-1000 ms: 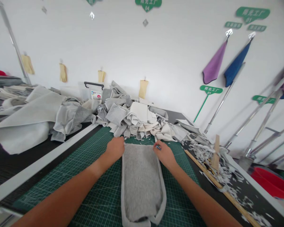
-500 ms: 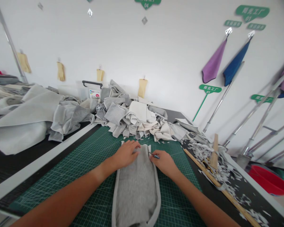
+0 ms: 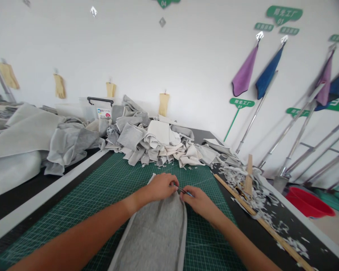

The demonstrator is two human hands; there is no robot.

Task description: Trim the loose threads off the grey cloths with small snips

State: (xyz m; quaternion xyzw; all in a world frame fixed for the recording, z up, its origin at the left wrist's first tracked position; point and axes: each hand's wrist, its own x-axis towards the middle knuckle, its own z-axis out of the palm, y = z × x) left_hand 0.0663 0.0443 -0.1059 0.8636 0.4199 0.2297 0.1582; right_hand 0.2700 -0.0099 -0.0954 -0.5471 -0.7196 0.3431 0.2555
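A long grey fabric piece (image 3: 158,229) with a raised, rolled edge lies lengthwise in front of me. My left hand (image 3: 164,186) is closed on the fabric's far right corner, its fingers pinched by the tool's tip. In my right hand (image 3: 196,199) is a slim metal tool with a dark blue end (image 3: 188,193), pointing left toward the left fingers. Whether it is small snips or tweezers I cannot tell. Under the fabric is a green gridded cutting mat (image 3: 101,203).
A heap of grey and cream fabric pieces (image 3: 161,135) stands beyond the mat, with more cloth (image 3: 25,124) at left. To the right lie a wooden strip (image 3: 260,222), scissors (image 3: 241,192) and shredded scraps (image 3: 271,210). A red basin (image 3: 309,203) is beyond the table edge.
My left hand has moved right, from lying spread on the fabric to pinching its right corner beside the tool. The fabric's near end has swung left. The camera view has turned slightly right.
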